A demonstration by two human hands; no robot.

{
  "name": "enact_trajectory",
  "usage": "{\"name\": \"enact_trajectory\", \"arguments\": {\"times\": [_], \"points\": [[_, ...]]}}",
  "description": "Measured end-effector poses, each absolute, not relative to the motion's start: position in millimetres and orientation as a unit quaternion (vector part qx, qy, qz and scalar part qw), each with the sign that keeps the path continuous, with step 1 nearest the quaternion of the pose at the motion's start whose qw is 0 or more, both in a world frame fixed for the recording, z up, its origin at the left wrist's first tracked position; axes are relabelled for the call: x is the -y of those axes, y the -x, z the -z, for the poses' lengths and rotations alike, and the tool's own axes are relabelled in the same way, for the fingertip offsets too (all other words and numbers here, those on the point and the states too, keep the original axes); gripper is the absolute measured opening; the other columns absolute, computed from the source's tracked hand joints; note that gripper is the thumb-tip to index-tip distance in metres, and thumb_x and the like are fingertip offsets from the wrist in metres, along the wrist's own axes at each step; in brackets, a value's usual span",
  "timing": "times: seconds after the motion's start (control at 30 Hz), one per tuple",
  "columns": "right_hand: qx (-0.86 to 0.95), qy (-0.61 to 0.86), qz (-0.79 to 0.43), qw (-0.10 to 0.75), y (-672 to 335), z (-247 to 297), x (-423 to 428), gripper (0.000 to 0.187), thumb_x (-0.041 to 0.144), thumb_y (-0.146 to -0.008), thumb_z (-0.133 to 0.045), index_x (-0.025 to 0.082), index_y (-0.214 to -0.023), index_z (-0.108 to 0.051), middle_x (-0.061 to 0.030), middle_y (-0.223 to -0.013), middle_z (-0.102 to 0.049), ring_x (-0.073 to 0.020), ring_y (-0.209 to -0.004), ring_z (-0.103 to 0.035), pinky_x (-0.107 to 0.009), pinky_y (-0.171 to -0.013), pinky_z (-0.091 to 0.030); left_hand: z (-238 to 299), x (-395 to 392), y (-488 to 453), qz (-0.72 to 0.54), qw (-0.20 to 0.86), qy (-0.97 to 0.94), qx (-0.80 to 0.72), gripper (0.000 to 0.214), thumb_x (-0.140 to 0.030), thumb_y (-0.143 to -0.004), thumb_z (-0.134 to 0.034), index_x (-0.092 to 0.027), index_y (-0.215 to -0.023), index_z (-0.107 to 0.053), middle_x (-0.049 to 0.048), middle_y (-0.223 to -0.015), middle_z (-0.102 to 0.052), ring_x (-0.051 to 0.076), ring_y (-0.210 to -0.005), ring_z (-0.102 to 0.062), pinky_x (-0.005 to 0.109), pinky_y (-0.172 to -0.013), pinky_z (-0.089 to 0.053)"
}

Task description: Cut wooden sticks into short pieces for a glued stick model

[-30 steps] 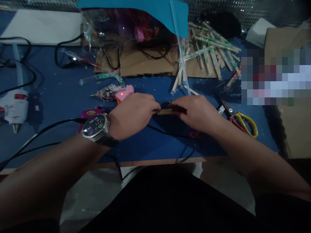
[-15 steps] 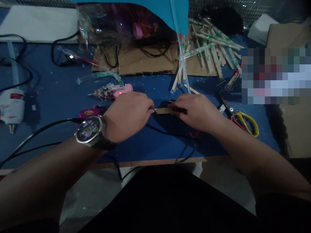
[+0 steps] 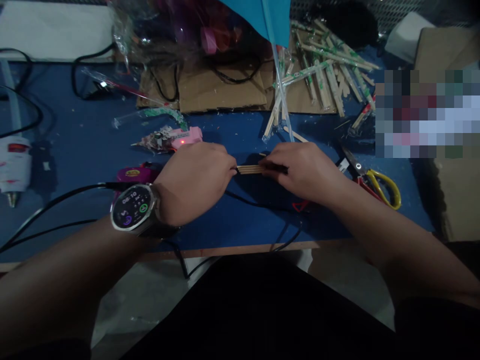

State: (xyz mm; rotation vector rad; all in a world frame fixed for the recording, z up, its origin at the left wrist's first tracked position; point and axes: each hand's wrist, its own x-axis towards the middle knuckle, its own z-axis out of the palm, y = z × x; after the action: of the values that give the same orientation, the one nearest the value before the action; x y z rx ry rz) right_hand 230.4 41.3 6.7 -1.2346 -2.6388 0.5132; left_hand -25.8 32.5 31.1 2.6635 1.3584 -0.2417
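My left hand [image 3: 195,177], with a wristwatch [image 3: 132,208] on its wrist, and my right hand [image 3: 305,170] both pinch a short bundle of thin wooden sticks [image 3: 250,169] between them. The bundle lies level just above the blue table top [image 3: 86,150]. Each hand's fingers are closed on one end of it; the ends themselves are hidden under the fingers.
A pink glue gun [image 3: 180,139] with a red light lies behind my left hand, a white glue gun [image 3: 14,165] at the far left. Yellow-handled scissors [image 3: 371,181] lie right. Wrapped chopsticks [image 3: 326,75] lie piled on cardboard [image 3: 217,92] behind. Black cables [image 3: 56,202] cross the table.
My left hand has slid a little to the left along the sticks, showing more of the bundle between the hands. The right hand has hardly moved.
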Motion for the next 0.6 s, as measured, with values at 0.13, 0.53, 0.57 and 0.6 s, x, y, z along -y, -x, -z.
{"name": "enact_trajectory", "arguments": {"times": [0.13,0.53,0.57,0.6], "points": [[0.888,0.421,-0.167,0.086,-229.6,-6.9,-40.8,0.024,0.026,-0.107,-0.066,0.020,-0.115,-0.087,-0.0096,-0.110,-0.084,-0.0270,-0.102,-0.075,-0.036,-0.088,-0.052,-33.8,-31.0,25.2,0.118,0.049,-0.891,-0.437,0.043,-0.030,-0.115,-0.046,-0.019,-0.121,-0.087,0.0124,-0.117,-0.084,0.036,-0.117,-0.076,0.049,-0.093,-0.056],[0.883,0.431,-0.168,0.081,-227.1,-8.8,-39.5,0.024,0.025,-0.104,-0.065,0.020,-0.113,-0.087,-0.0102,-0.108,-0.083,-0.0284,-0.100,-0.074,-0.038,-0.087,-0.051,-32.5,-33.6,24.7,0.068,0.068,-0.880,-0.465,0.042,-0.033,-0.113,-0.047,-0.026,-0.116,-0.088,0.0061,-0.121,-0.086,0.030,-0.113,-0.079,0.042,-0.092,-0.057],[0.883,0.430,-0.169,0.084,-227.2,-9.1,-39.4,0.024,0.024,-0.104,-0.065,0.019,-0.113,-0.087,-0.0101,-0.108,-0.083,-0.0284,-0.100,-0.074,-0.038,-0.086,-0.051,-33.1,-33.9,24.7,0.067,0.071,-0.877,-0.471,0.043,-0.033,-0.113,-0.046,-0.026,-0.116,-0.088,0.0062,-0.121,-0.086,0.030,-0.112,-0.079,0.042,-0.091,-0.056],[0.883,0.429,-0.171,0.087,-227.3,-9.5,-39.2,0.024,0.023,-0.103,-0.065,0.019,-0.114,-0.086,-0.0100,-0.108,-0.083,-0.0282,-0.100,-0.074,-0.038,-0.086,-0.050,-33.8,-34.1,24.7,0.066,0.074,-0.874,-0.476,0.043,-0.033,-0.112,-0.046,-0.025,-0.115,-0.088,0.0064,-0.121,-0.086,0.030,-0.111,-0.079,0.042,-0.090,-0.056]]}}
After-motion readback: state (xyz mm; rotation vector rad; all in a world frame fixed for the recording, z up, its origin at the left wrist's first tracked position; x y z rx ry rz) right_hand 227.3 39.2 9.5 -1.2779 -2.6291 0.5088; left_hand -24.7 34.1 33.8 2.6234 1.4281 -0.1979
